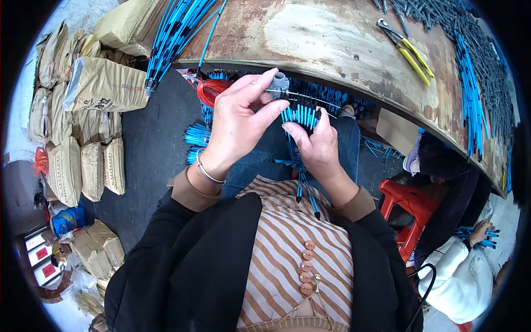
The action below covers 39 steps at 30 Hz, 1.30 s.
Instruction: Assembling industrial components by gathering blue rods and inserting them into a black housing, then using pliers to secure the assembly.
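My left hand [235, 119], closed between thumb and fingers, grips a grey plastic fitting [280, 83] with a round hollow top. Thin metal ribs [326, 102] stick out from the fitting toward the right. Just below it, my right hand [321, 148] pinches the end of a fanned row of short blue rods [301, 115] with black ends. More blue rods with black tips [303, 185] hang down from this row over my lap. The fingers partly cover where the rods, ribs and fitting meet.
A worn wooden table [249, 39] lies ahead, with yellow-handled pliers [412, 55], blue rod bundles [470, 105] and a heap of dark grey parts [487, 72]. Paper sacks [105, 83] are stacked at left. At right are a red stool [404, 205] and another person's hand [480, 232] holding blue rods.
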Motion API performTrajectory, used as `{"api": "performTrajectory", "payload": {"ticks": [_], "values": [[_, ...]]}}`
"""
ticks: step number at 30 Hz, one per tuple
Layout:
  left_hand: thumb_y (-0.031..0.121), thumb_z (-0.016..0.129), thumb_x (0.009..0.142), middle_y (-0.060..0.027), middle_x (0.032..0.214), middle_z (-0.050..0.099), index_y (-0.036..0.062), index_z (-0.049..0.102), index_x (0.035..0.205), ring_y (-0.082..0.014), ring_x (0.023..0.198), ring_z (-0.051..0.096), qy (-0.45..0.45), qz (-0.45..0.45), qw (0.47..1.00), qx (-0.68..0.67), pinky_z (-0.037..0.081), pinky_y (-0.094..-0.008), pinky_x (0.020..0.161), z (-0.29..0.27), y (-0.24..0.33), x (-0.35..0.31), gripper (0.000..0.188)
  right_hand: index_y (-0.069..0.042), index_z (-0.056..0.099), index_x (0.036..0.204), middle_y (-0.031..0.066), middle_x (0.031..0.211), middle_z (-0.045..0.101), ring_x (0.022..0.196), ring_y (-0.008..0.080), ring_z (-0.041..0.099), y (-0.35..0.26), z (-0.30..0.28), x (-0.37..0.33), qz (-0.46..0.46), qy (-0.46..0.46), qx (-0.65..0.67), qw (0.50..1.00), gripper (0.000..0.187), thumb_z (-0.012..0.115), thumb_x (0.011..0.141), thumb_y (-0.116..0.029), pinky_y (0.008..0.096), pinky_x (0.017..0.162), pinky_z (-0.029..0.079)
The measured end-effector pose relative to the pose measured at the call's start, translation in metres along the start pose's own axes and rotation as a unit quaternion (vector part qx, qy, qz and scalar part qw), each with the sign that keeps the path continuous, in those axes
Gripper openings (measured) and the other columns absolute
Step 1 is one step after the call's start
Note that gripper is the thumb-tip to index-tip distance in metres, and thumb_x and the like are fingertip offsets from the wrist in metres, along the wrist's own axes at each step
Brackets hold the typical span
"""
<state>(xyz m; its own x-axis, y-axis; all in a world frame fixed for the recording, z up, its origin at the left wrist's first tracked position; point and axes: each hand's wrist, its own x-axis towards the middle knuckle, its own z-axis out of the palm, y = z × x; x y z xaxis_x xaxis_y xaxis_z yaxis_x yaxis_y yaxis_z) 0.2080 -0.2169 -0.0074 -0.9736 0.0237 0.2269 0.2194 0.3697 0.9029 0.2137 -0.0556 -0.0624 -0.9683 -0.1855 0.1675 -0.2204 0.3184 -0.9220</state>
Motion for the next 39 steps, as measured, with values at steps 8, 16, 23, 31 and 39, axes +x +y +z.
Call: {"api": "performTrajectory", "payload": {"ticks": [8, 16, 23, 31, 39], "values": [[-0.011, 0.067, 0.071, -0.0091, 0.094, 0.061, -0.0009, 0.056, 0.116, -0.0106, 0.08, 0.058, 0.016, -0.091, 0.979, -0.184, 0.048, -0.0194, 0.072, 0.001, -0.001, -0.003, 0.048, 0.003, 0.048, 0.105, 0.017, 0.073, 0.063, 0.057, 0.0285, 0.061, 0.001, -0.002, -0.002, 0.002, -0.019, 0.002, 1.0, 0.038, 0.069, 0.079, -0.017, 0.0351, 0.052, 0.047], [-0.014, 0.065, 0.071, -0.0181, 0.108, 0.063, -0.0012, 0.053, 0.114, -0.0135, 0.084, 0.061, -0.046, -0.096, 0.968, -0.227, 0.049, -0.0222, 0.078, -0.015, -0.008, -0.004, 0.046, 0.003, 0.048, 0.101, 0.0175, 0.071, 0.062, 0.057, 0.0297, 0.06, -0.002, -0.006, 0.005, 0.004, -0.075, 0.017, 0.997, 0.033, 0.065, 0.082, -0.018, 0.0366, 0.051, 0.046], [-0.013, 0.065, 0.073, -0.0054, 0.088, 0.063, -0.0001, 0.058, 0.111, -0.0078, 0.074, 0.057, -0.012, -0.076, 0.965, -0.252, 0.049, -0.0174, 0.071, -0.014, -0.008, -0.006, 0.04, 0.005, 0.048, 0.099, 0.0181, 0.071, 0.062, 0.055, 0.0311, 0.06, -0.005, -0.006, 0.011, -0.007, -0.099, -0.014, 0.995, 0.032, 0.063, 0.084, -0.019, 0.0377, 0.051, 0.046], [-0.01, 0.065, 0.072, -0.0181, 0.108, 0.062, -0.002, 0.056, 0.115, -0.0162, 0.088, 0.062, -0.04, -0.075, 0.946, -0.312, 0.048, -0.0216, 0.079, -0.019, -0.021, -0.009, 0.045, 0.006, 0.047, 0.097, 0.0178, 0.066, 0.061, 0.053, 0.0324, 0.059, -0.005, -0.015, 0.024, -0.02, -0.182, 0.045, 0.982, 0.033, 0.061, 0.086, -0.022, 0.0379, 0.048, 0.044], [-0.01, 0.064, 0.073, -0.017, 0.107, 0.063, -0.0024, 0.056, 0.115, -0.0161, 0.089, 0.061, -0.046, -0.092, 0.954, -0.281, 0.046, -0.0231, 0.082, -0.017, -0.013, -0.007, 0.044, 0.008, 0.047, 0.094, 0.0155, 0.06, 0.058, 0.05, 0.0314, 0.056, -0.005, -0.016, 0.022, -0.088, -0.159, -0.07, 0.981, 0.033, 0.059, 0.088, -0.022, 0.0378, 0.046, 0.042]]}}
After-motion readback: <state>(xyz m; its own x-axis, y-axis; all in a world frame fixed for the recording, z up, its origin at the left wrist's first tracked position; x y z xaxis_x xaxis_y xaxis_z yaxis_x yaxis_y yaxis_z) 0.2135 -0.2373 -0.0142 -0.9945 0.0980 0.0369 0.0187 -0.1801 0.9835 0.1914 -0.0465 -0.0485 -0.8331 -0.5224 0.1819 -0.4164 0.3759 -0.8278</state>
